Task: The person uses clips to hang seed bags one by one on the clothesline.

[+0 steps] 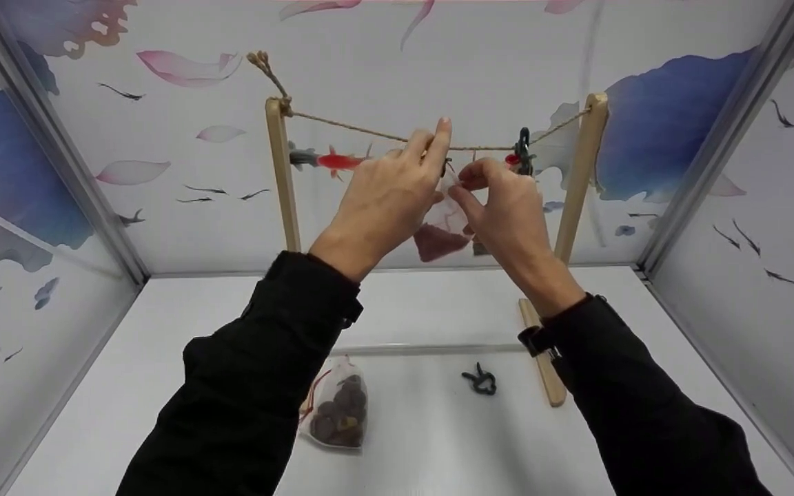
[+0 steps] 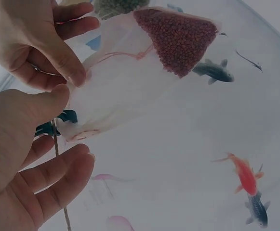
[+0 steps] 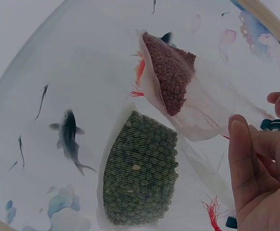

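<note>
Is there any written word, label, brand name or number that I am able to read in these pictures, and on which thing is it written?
None: no readable text shows in any view.
White mesh bag of red beans: no label.
White mesh bag of green beans: no label.
Clear pouch of dark lumps on the table: no print visible.
Wall panels: only painted fish and petals.

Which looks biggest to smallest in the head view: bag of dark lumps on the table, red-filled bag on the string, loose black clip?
1. Bag of dark lumps, though it is nearer the camera.
2. Red-filled bag, partly hidden by hands.
3. Loose black clip.
</note>
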Available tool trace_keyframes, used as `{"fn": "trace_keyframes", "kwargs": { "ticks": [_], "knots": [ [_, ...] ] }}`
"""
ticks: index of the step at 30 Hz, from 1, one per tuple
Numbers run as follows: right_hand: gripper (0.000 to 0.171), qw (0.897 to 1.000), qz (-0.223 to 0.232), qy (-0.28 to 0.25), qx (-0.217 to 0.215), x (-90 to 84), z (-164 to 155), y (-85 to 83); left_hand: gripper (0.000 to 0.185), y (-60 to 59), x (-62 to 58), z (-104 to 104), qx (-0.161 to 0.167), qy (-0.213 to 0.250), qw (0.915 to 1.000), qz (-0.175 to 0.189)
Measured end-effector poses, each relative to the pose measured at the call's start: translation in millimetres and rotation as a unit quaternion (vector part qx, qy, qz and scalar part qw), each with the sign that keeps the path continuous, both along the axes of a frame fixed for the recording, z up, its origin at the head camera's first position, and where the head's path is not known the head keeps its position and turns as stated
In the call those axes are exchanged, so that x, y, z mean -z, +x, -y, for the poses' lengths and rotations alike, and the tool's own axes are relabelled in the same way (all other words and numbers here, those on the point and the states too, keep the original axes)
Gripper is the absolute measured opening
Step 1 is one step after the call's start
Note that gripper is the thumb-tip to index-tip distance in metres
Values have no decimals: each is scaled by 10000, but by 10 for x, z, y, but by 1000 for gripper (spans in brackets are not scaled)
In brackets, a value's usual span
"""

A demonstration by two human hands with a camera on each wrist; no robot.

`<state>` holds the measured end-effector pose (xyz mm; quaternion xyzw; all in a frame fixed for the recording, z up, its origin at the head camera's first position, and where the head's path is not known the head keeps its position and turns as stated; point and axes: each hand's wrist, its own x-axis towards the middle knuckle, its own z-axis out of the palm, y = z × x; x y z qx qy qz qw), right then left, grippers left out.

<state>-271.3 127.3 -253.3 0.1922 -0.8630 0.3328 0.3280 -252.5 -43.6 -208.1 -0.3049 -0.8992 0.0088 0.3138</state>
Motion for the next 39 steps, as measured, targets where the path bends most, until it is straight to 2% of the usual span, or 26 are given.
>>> {"fn": "trace_keyframes", "kwargs": {
  "ticks": [8,17,22,28,31,35,39],
  "knots": [
    [22,9999,77,121,-18,77,-34,12,79,-16,129,17,253,193,9994,155],
    [21,9999,31,119,-104,134,-99,25,77,-36,182,1,534,346,9978,192],
    [22,9998,-1,150,-97,162,-140,43,78,-55,233,25,642,434,9970,51],
    [22,9996,11,128,-235,211,-192,87,76,-64,319,62,928,644,9935,-154],
    [21,9995,-121,166,-237,253,-238,126,76,-53,368,94,1048,782,9912,-204],
    [20,9987,-334,301,-240,341,-328,188,72,-35,462,153,1144,936,9885,-311],
    [20,9975,-289,407,-504,479,-429,217,71,-26,600,213,1209,1115,9855,-414]
  ]
}}
